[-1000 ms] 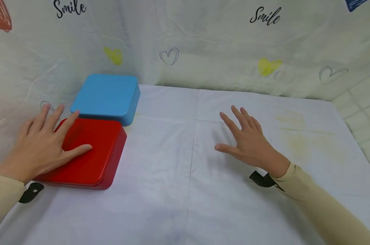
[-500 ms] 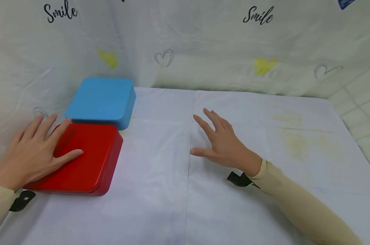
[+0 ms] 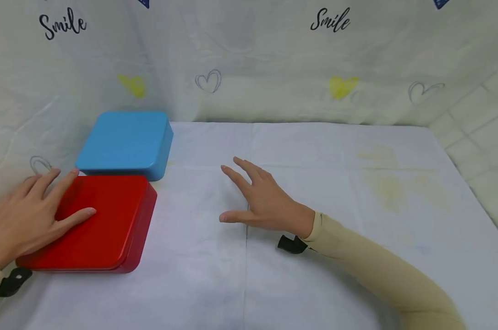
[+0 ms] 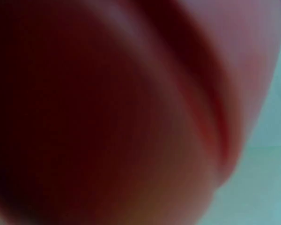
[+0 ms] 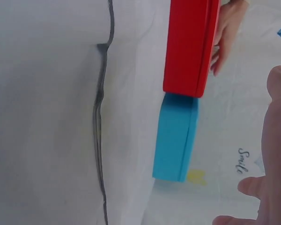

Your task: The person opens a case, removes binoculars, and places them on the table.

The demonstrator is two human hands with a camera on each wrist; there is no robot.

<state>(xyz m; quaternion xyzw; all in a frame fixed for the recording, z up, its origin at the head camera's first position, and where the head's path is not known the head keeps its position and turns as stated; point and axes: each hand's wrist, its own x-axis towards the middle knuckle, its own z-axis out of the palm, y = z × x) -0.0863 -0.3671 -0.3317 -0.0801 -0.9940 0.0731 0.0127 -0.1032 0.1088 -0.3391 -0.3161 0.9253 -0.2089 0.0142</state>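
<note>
Well, left grip [image 3: 26, 217] seemingly touches red box [image 3: 108, 224]; right grip [image 3: 267, 201] hovers; both splayed.

Two boxes sit at the left end of the desk [image 3: 195, 284], one behind the other. The nearer box [image 3: 108, 224] lies in front; the farther box [image 3: 125, 140] lies just behind it and a little to the right. Whether they touch is hard to tell. A hanging sheet [image 3: 253, 46] rises behind the desk, close at the back of the farther box. The left hand [image 3: 24, 217] rests over the left part of the nearer box, its thumb across the top. The right hand [image 3: 269, 201] is above the middle of the desk, right of both boxes and well apart from them.
</note>
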